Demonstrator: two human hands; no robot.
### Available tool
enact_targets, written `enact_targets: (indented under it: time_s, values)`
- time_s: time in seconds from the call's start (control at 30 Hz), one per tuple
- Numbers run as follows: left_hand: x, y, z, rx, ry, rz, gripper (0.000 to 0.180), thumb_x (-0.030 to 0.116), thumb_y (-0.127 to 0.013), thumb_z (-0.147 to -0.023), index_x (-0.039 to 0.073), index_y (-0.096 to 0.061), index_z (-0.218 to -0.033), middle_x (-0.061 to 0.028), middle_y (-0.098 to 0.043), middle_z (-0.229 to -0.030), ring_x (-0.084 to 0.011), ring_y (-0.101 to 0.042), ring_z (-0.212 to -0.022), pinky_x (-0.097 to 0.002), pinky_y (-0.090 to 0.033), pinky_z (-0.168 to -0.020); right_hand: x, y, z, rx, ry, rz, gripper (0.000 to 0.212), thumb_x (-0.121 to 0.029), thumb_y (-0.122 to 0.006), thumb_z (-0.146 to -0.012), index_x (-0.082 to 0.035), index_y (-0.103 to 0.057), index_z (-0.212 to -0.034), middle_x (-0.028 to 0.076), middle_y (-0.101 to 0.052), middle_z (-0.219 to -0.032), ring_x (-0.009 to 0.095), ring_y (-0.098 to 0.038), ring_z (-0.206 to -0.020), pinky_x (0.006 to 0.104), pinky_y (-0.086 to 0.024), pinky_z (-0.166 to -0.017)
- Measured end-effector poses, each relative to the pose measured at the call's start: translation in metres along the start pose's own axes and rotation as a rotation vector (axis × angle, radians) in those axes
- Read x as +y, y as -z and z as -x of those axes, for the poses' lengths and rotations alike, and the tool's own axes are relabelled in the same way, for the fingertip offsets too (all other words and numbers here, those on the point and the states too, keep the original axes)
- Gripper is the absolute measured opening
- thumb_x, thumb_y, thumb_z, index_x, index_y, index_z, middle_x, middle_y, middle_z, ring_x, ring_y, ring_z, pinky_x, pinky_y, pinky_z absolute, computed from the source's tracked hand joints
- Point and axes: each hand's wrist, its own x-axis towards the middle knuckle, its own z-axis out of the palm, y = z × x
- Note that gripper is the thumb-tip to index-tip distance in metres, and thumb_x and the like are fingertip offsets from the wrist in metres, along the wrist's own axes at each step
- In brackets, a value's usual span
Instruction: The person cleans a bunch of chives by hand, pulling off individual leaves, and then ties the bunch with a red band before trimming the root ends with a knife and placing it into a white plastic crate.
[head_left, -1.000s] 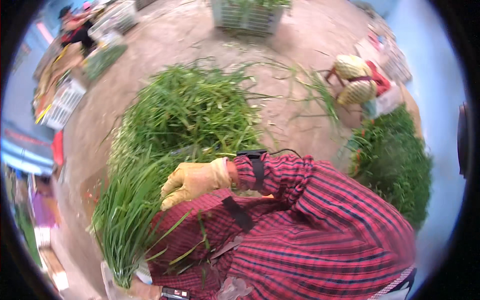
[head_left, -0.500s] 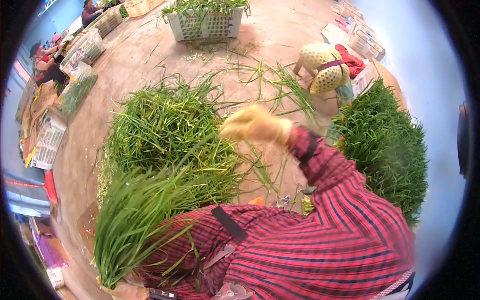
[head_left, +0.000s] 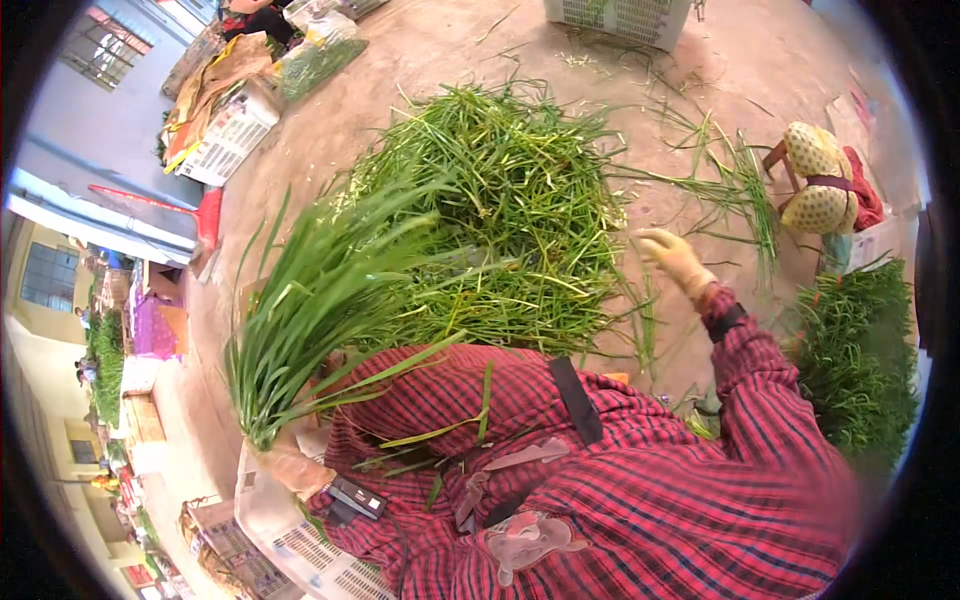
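Note:
A bunch of long, flat-leaved garlic chives [head_left: 330, 300] fans upward from my left hand [head_left: 295, 468], which is closed round its stem end at the lower left. The leaf tips blur and lie over a big loose heap of cut chives [head_left: 500, 190] on the floor in front of me. My right hand [head_left: 675, 260], in a yellowish glove, is held out right of the heap. Its fingers are stretched out and hold nothing. A few loose leaves [head_left: 487, 400] lie on my red checked clothing.
At the right stand dense upright chives [head_left: 855, 350] and a padded polka-dot stool [head_left: 820, 180]. A pale crate [head_left: 620, 20] is at the far edge, another crate [head_left: 310, 545] beside my left forearm. A red-headed tool [head_left: 207, 215] lies left, near a white crate [head_left: 232, 130].
The view has swung to the left. My right hand has drawn away from above the heap to its right side. My left hand still grips the chives, now raised a little.

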Motion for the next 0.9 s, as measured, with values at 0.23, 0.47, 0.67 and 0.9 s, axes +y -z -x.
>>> enact_targets:
  time_s: [0.23, 0.47, 0.67, 0.9]
  values:
    - [-0.054, 0.01, -0.008, -0.007, 0.178, -0.017, 0.042, 0.013, -0.081, -0.079, -0.005, -0.068, -0.115, -0.0105, -0.073, -0.103, -0.0178, -0.065, -0.089, -0.0339, -0.053, -0.081, -0.159, -0.23, 0.007, -0.604, 0.223, 0.114, 0.047, -0.04, -0.064, -0.098, -0.003, -0.069, -0.125, 0.006, -0.073, -0.111, 0.011, -0.065, -0.083, 0.0281, -0.055, -0.076]
    - [-0.047, 0.014, 0.015, 0.101, 0.036, 0.056, 0.035, 0.01, -0.079, -0.083, -0.005, -0.068, -0.113, -0.0096, -0.071, -0.104, -0.016, -0.063, -0.091, -0.0313, -0.053, -0.079, -0.169, -0.317, -0.004, -0.754, 0.232, -0.096, 0.036, -0.029, -0.07, -0.095, -0.001, -0.071, -0.118, 0.006, -0.074, -0.106, 0.011, -0.066, -0.083, 0.0281, -0.055, -0.072]
    - [-0.049, 0.019, 0.008, 0.088, 0.055, -0.192, 0.03, 0.006, -0.075, -0.085, -0.002, -0.065, -0.112, -0.0081, -0.069, -0.101, -0.0161, -0.063, -0.088, -0.0308, -0.054, -0.077, -0.175, -0.26, 0.006, -0.524, 0.397, 0.229, 0.022, -0.025, -0.072, -0.091, -0.007, -0.075, -0.103, 0.006, -0.075, -0.1, 0.017, -0.07, -0.087, 0.0315, -0.055, -0.078]
    - [-0.007, -0.015, 0.006, 0.249, 0.261, 0.795, 0.025, 0.027, -0.063, -0.099, 0.003, -0.064, -0.106, -0.0059, -0.066, -0.093, -0.0151, -0.062, -0.076, -0.0308, -0.055, -0.065, -0.196, -0.18, 0.044, -0.391, 0.903, 0.442, 0.016, -0.016, -0.075, -0.086, -0.004, -0.074, -0.098, 0.011, -0.075, -0.095, 0.024, -0.071, -0.088, 0.0333, -0.056, -0.079]
